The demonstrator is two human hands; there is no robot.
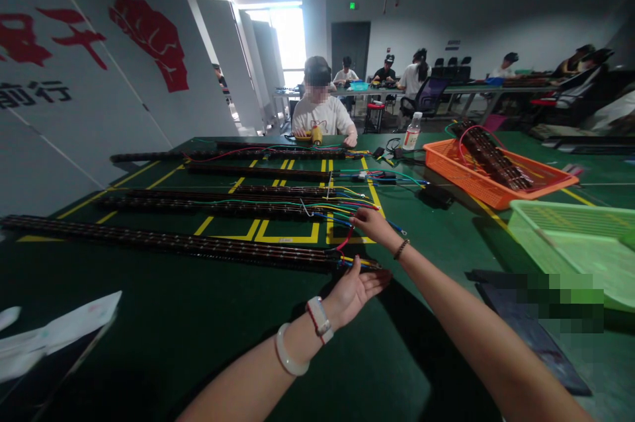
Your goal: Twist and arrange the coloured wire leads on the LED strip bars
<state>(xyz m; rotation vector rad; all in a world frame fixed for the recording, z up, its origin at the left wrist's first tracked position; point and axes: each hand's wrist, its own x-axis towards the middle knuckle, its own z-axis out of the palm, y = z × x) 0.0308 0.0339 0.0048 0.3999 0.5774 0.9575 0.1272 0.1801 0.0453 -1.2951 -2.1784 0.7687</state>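
Observation:
A long dark cable bundle (pixel 198 237) with light ties along it lies nearest me on the table, with short yellow and blue wires (pixel 364 263) coming out at its right end. My left hand (pixel 354 290) is beside these wire ends, palm turned up, with fingers stretched out and the thumb raised. Just above it, my right hand (pixel 371 223) pinches a red wire (pixel 346 240) that rises from the same bundle end. Beyond, a second dark bundle (pixel 238 204) has loose coloured wires (pixel 337 210) running behind my right fingers.
More bundles (pixel 258 171) lie farther back on the green table (pixel 223 316). An orange basket (pixel 461 184) holding a bundle and a green basket (pixel 546 237) stand at right, near a bottle (pixel 413 131). Across the table sits a person (pixel 320 111) with a yellow tool (pixel 316 135).

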